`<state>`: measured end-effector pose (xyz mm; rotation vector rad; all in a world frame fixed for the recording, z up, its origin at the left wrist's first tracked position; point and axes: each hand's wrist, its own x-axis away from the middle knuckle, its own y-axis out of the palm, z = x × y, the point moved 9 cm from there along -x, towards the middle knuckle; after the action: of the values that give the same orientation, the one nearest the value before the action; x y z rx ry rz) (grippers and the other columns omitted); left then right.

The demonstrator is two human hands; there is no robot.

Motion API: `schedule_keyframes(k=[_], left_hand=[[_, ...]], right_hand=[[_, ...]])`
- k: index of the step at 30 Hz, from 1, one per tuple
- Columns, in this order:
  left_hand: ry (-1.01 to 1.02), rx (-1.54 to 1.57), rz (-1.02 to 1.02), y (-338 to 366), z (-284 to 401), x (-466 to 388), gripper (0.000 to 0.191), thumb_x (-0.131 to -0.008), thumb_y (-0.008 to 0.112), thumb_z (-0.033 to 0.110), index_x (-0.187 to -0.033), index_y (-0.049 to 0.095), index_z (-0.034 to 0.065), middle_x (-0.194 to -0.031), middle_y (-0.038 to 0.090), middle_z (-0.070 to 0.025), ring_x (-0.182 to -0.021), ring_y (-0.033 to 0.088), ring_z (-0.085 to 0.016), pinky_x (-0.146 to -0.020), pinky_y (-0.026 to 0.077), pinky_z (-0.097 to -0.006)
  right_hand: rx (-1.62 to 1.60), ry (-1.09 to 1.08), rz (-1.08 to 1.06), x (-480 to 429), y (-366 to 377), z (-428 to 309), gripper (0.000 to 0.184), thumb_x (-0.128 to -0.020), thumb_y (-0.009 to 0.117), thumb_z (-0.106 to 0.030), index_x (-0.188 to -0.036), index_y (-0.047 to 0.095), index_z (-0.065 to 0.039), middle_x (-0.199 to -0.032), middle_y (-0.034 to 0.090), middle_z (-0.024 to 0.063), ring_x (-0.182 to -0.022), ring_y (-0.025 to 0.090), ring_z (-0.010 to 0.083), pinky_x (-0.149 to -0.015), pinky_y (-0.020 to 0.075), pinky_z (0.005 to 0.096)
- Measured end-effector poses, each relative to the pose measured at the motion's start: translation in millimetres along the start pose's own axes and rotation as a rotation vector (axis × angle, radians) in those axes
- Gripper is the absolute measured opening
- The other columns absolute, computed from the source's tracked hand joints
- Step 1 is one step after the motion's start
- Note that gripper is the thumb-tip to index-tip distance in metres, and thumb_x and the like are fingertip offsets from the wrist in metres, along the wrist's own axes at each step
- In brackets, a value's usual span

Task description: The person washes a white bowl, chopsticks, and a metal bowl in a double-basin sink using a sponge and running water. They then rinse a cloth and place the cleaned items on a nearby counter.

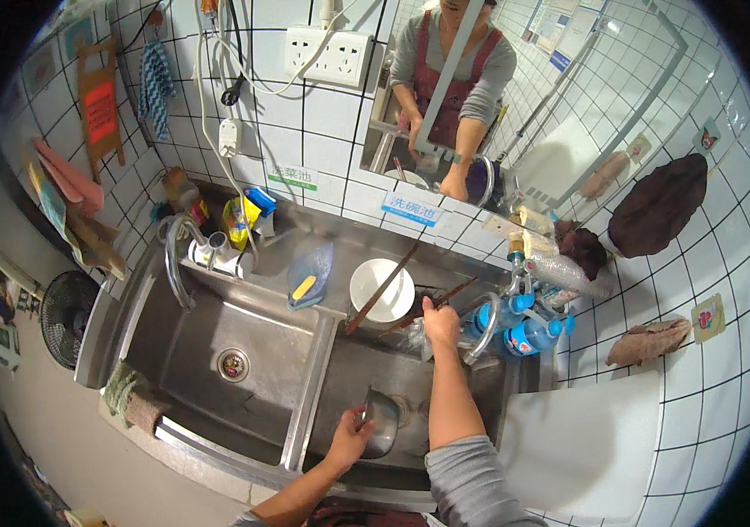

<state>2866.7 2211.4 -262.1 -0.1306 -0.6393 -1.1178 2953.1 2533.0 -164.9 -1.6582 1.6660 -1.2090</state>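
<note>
In the right sink basin (408, 369), my left hand (350, 435) grips the rim of a tipped stainless-steel bowl (384, 431). My right hand (441, 324) reaches to the back edge of the same basin, its fingers curled. Beside its fingertips are dark brown sticks (460, 290) and some clear plastic (416, 337); what it grasps, if anything, is hidden. A white bowl (368, 280) stands on the back ledge to the left of that hand, with a long brown stick (381, 290) lying across it.
A curved faucet (490, 329) hangs just right of my right forearm. Blue-capped bottles (531, 337) stand behind it. The left basin (249, 415) has its own faucet (174, 263). A blue leaf-shaped dish (312, 270) rests on the ledge. A white board (586, 441) leans at right.
</note>
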Motion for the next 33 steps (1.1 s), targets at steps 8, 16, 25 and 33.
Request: schedule_keyframes(k=[8,16,25,33], left_hand=[[-0.005,0.127,-0.028,-13.1,-6.2,3.8,0.050,-0.095,0.063,0.011,-0.137,0.039,0.0008,-0.109,0.063,-0.0104,-0.098,0.057,-0.014,-0.083,0.046,-0.0279],[0.008,0.059,-0.050,-23.5,3.7,-4.3,0.048,-0.097,0.061,0.014,-0.137,0.039,0.0008,-0.114,0.061,-0.0126,-0.104,0.057,-0.016,-0.088,0.046,-0.0277],[0.004,0.022,-0.017,-30.9,18.6,11.0,0.047,-0.096,0.061,0.014,-0.135,0.041,-0.0022,-0.119,0.061,-0.0134,-0.109,0.056,-0.018,-0.092,0.044,-0.0293],[-0.025,0.033,-0.034,-34.9,13.4,16.1,0.047,-0.097,0.061,0.014,-0.136,0.041,-0.0026,-0.121,0.060,-0.0138,-0.109,0.056,-0.019,-0.092,0.045,-0.0306]], right_hand=[[0.102,-0.063,0.016,-4.0,-8.3,-14.9,0.040,-0.085,0.064,-0.039,-0.103,0.070,-0.004,-0.105,0.069,0.0204,-0.098,0.066,0.0393,-0.083,0.0514,0.0485],[-0.057,-0.510,0.620,62.4,-95.4,-79.3,0.024,-0.093,0.058,-0.030,-0.093,0.061,-0.006,-0.094,0.063,0.0139,-0.085,0.063,0.0367,-0.067,0.0501,0.0483],[-0.570,-0.444,0.627,-11.2,-29.5,-41.5,0.023,-0.093,0.062,-0.022,-0.099,0.060,0.000,-0.097,0.063,0.0173,-0.091,0.059,0.0391,-0.081,0.0466,0.0449],[-0.948,-0.663,0.597,17.9,-50.2,-58.8,0.025,-0.101,0.051,-0.016,-0.116,0.058,0.002,-0.112,0.065,0.0130,-0.098,0.061,0.0211,-0.091,0.0467,0.0340]])
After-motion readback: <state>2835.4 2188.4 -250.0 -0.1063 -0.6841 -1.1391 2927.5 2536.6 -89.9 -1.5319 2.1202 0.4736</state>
